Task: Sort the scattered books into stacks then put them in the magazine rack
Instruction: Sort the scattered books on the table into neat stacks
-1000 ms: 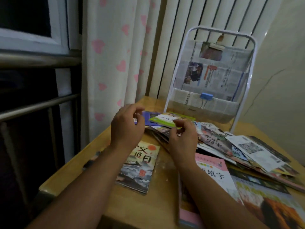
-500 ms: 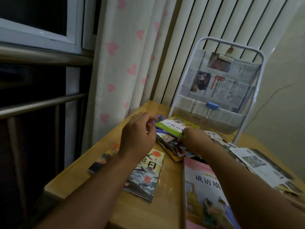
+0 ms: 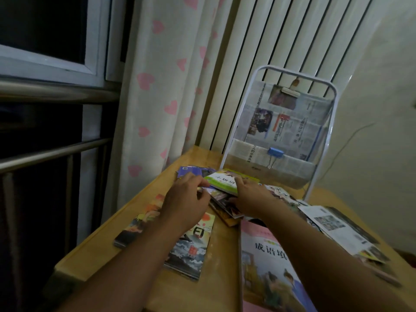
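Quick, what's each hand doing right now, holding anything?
Left hand: fingers curled at the edge of the book pile; the grip itself cannot be told.
Right hand: pinching the green book.

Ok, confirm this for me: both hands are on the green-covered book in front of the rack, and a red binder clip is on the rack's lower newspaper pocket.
Not quite: in the head view the binder clip is blue, not red. It sits on the magazine rack pocket; the left hand and right hand are at the green-covered book.
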